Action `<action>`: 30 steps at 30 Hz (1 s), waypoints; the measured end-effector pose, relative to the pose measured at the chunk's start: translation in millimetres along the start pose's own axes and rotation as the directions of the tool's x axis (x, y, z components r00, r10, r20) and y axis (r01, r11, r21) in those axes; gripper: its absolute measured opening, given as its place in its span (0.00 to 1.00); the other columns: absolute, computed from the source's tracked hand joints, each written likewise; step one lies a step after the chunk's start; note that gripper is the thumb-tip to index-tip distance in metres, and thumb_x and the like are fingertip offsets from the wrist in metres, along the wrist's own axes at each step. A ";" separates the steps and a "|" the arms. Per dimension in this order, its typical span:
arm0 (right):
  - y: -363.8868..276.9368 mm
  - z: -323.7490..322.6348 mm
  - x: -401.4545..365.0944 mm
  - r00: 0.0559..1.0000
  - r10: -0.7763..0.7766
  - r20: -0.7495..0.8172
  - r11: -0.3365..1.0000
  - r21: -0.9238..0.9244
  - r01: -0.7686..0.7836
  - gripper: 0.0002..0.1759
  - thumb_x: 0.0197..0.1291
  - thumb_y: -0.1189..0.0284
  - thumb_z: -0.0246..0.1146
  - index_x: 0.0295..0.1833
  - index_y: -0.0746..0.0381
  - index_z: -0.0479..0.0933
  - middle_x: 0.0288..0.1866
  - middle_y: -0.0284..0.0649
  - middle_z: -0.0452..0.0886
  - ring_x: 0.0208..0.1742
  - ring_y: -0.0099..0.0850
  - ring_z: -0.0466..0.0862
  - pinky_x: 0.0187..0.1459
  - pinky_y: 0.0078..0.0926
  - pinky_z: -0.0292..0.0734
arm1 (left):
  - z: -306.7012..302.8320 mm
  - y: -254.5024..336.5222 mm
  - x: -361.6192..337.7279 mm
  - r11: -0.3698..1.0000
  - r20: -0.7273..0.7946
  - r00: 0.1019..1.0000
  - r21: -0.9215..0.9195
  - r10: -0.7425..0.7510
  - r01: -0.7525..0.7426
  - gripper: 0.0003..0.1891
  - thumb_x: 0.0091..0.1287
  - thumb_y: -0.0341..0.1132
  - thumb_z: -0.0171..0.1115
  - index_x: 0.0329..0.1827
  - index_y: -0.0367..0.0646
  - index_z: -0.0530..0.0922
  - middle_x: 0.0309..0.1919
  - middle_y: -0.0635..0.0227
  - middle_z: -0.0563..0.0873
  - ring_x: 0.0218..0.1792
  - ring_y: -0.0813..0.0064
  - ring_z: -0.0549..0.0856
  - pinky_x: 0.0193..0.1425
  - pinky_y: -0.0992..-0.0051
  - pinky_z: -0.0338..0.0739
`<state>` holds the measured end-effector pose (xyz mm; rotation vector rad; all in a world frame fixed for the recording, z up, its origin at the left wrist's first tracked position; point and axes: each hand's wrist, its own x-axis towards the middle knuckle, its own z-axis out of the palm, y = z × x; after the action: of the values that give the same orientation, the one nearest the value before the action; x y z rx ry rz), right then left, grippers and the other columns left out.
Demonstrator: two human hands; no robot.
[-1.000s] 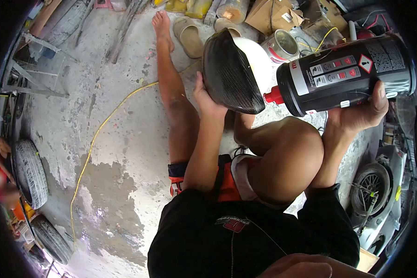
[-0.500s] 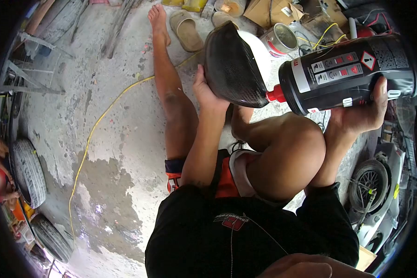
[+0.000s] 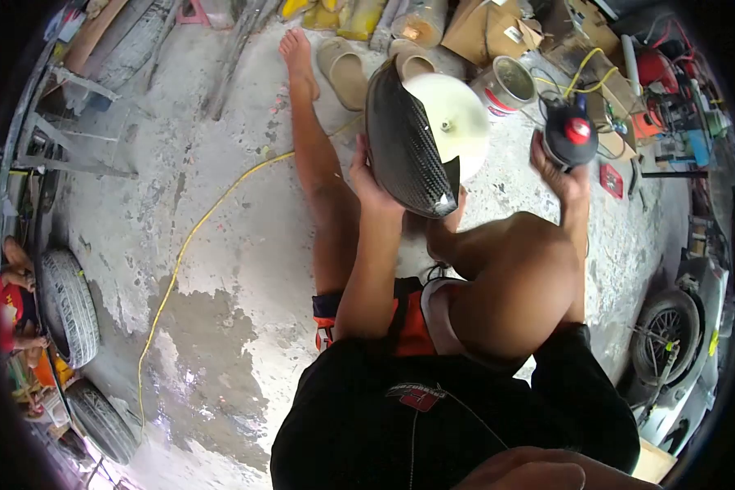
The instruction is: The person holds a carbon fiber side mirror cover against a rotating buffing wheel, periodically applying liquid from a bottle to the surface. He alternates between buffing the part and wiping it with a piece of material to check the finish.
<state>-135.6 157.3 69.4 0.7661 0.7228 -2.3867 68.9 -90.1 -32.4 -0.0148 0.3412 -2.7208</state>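
Note:
My left hand (image 3: 374,189) is closed on the lower left edge of a curved, glossy black carbon-fibre shell (image 3: 402,147), held tilted above the floor between my legs. Partly behind the shell is a round white disc (image 3: 463,118) with a small metal piece at its middle. Out to the right, my right hand (image 3: 560,178) is wrapped round a black bottle (image 3: 570,140). Its red cap faces up toward me. Whether the bottle's base touches the floor cannot be made out.
Beyond the shell stand an open tin can (image 3: 510,82), cardboard boxes (image 3: 490,33) and a pair of clogs (image 3: 343,72). A yellow cord (image 3: 184,245) curves over the concrete. Tyres (image 3: 67,306) and another person's hands (image 3: 31,347) are at left, a wheel (image 3: 665,335) at right.
My right hand has carried the bottle away from the shell, turning it from lying sideways to cap up. The shell has tilted, showing more of the white disc.

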 end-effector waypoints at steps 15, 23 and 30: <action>-30.7 -344.4 103.2 0.826 0.558 -0.072 0.429 0.877 -0.214 0.51 0.52 0.72 0.70 0.76 0.65 0.47 0.62 0.61 0.73 0.52 0.55 0.83 0.52 0.55 0.87 | 3.9 113.6 -38.4 0.946 -0.016 1.000 0.323 -0.010 0.014 0.24 0.81 0.52 0.41 0.60 0.42 0.76 0.58 0.62 0.84 0.61 0.65 0.82 0.65 0.60 0.78; -5.4 -366.3 107.6 0.888 0.374 -0.266 0.664 0.745 -0.057 0.33 0.70 0.57 0.57 0.74 0.63 0.61 0.65 0.55 0.72 0.65 0.54 0.76 0.59 0.63 0.80 | 54.9 75.1 -41.2 0.816 -0.171 0.953 0.567 0.250 -0.113 0.23 0.81 0.47 0.43 0.62 0.35 0.75 0.61 0.56 0.83 0.62 0.61 0.82 0.69 0.58 0.75; 92.2 -117.0 -69.3 0.919 -0.229 0.320 0.474 -0.788 0.392 0.29 0.71 0.55 0.59 0.71 0.59 0.72 0.46 0.33 0.80 0.45 0.22 0.76 0.53 0.23 0.70 | 85.2 63.6 -33.6 0.944 -0.010 0.999 0.327 -0.052 0.052 0.26 0.81 0.46 0.44 0.66 0.29 0.71 0.64 0.49 0.80 0.66 0.57 0.79 0.72 0.57 0.72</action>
<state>11.9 185.4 2.6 -0.0220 1.8801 -1.9266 129.3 -153.9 36.3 0.0719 -0.1169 -2.7952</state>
